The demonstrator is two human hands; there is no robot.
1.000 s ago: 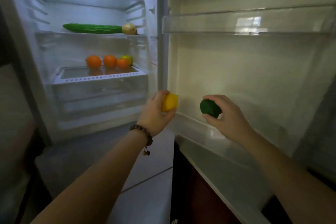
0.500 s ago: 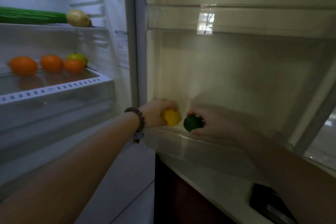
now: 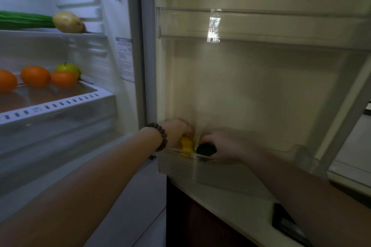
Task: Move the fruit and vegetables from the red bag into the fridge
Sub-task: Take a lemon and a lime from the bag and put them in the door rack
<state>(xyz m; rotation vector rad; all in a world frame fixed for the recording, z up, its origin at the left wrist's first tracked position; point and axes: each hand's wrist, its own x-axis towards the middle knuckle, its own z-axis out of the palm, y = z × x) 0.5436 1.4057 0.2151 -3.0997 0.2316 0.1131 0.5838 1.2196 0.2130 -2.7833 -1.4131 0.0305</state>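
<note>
The fridge stands open. My left hand [image 3: 177, 129], with a bead bracelet on the wrist, grips a yellow fruit [image 3: 187, 145] at the rim of the lower clear door bin [image 3: 251, 174]. Right beside it my right hand [image 3: 226, 145] holds a dark green fruit [image 3: 205, 149] over the same bin. Inside the fridge, a cucumber [image 3: 24, 20] and a pale yellow fruit [image 3: 67, 22] lie on the upper shelf. Three oranges [image 3: 35, 76] and a green apple [image 3: 67, 68] sit on the shelf below. The red bag is out of view.
An upper clear door bin [image 3: 261, 24] holds nothing. A white counter [image 3: 230, 196] runs under the door, with a dark phone-like object [image 3: 289, 224] on it. A clear drawer [image 3: 56, 124] sits below the orange shelf.
Both hands have lowered the yellow and dark green fruits from in front of the door down to the rim of the lower door bin. The view has moved closer and to the right.
</note>
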